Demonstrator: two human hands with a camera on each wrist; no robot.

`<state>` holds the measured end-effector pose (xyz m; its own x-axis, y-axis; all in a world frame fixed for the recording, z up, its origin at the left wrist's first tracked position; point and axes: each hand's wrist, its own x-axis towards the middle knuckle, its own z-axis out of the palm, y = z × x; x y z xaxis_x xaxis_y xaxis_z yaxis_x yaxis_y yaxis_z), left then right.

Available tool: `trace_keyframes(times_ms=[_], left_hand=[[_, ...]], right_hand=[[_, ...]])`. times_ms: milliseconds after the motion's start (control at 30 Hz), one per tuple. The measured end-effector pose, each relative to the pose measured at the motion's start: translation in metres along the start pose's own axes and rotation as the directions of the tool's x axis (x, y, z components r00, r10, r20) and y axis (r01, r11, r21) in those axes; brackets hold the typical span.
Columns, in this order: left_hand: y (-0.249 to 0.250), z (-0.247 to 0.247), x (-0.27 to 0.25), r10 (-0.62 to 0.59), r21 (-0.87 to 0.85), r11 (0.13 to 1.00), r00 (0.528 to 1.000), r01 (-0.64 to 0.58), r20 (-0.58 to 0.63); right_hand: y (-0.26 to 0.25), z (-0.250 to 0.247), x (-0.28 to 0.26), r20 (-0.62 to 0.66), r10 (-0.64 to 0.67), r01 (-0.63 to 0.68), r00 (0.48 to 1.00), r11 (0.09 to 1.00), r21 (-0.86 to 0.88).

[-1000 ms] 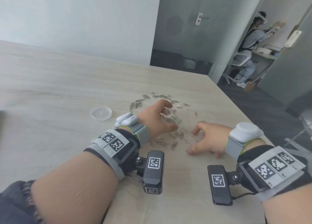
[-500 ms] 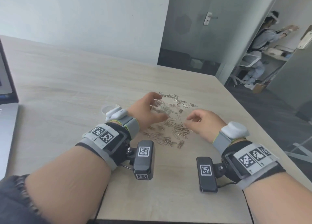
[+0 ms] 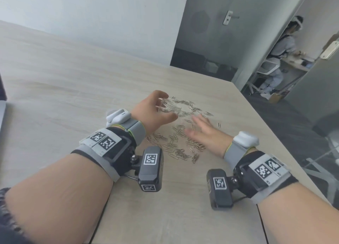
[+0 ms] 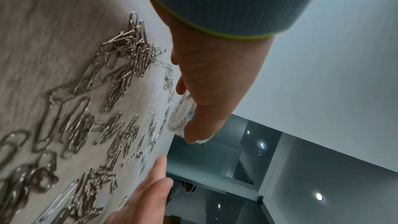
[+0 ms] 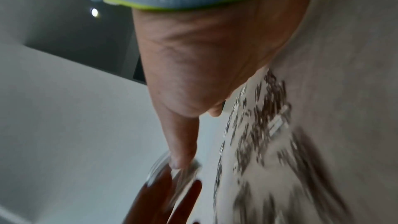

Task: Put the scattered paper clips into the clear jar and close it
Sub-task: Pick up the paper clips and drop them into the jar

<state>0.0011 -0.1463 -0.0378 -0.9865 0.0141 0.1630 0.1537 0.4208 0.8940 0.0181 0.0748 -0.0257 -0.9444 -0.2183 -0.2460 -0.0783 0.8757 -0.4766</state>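
Note:
Several silver paper clips (image 3: 179,144) lie scattered on the pale wooden table (image 3: 73,89). My left hand (image 3: 167,106) grips the small clear jar (image 3: 174,107), tilted just above the far part of the pile, with some clips inside. In the left wrist view the left hand (image 4: 185,115) has thumb and fingers curled round the jar (image 4: 178,118), beside the clips (image 4: 86,108). My right hand (image 3: 200,126) is blurred, fingers straight, just right of the jar. In the right wrist view a right fingertip (image 5: 183,151) reaches the blurred jar (image 5: 163,168). The lid does not show plainly.
A laptop's edge (image 3: 1,111) shows at the far left. The table's right edge (image 3: 275,133) runs close beside my right hand. Beyond it are a grey door (image 3: 229,17) and a seated person (image 3: 280,47) in another room.
My right hand has risen from the pile, uncurled its fingers and moved up-left to the jar. The left hand keeps hold of the jar. The camera view has shifted.

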Motion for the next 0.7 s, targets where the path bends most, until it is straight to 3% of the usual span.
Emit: trace_keyframes(times_ms=[100, 200, 300, 400, 500, 600, 700], left_hand=[[0.001, -0.001, -0.001, -0.002, -0.005, 1.000, 1.000, 0.001, -0.002], [0.001, -0.001, -0.002, -0.009, -0.004, 1.000, 1.000, 0.009, 0.013], [0.001, -0.003, 0.000, -0.014, -0.013, 1.000, 1.000, 0.014, 0.004], [0.000, -0.005, 0.004, -0.023, -0.038, 0.999, 1.000, 0.023, -0.004], [-0.001, -0.005, 0.006, -0.040, -0.055, 0.998, 0.999, 0.039, -0.021], [-0.002, -0.006, 0.007, -0.044, -0.055, 0.998, 0.999, 0.043, -0.020], [-0.001, -0.007, 0.007, -0.044, -0.050, 0.998, 0.999, 0.043, -0.015]], right_hand=[[0.018, -0.017, 0.022, -0.163, 0.150, -0.156, 0.975, 0.987, -0.026], [0.042, -0.022, 0.039, -0.128, 0.274, -0.293, 0.953, 0.942, -0.166], [0.041, -0.015, 0.040, -0.019, 0.226, -0.222, 0.974, 0.937, -0.270], [0.023, -0.005, 0.032, 0.115, 0.084, -0.042, 0.990, 0.943, -0.329], [0.018, -0.008, 0.032, 0.140, -0.030, 0.051, 0.990, 0.988, -0.145], [0.024, -0.025, 0.048, -0.031, 0.032, -0.033, 0.999, 0.998, -0.046], [0.029, -0.036, 0.067, -0.059, 0.164, -0.170, 0.985, 0.978, -0.119]])
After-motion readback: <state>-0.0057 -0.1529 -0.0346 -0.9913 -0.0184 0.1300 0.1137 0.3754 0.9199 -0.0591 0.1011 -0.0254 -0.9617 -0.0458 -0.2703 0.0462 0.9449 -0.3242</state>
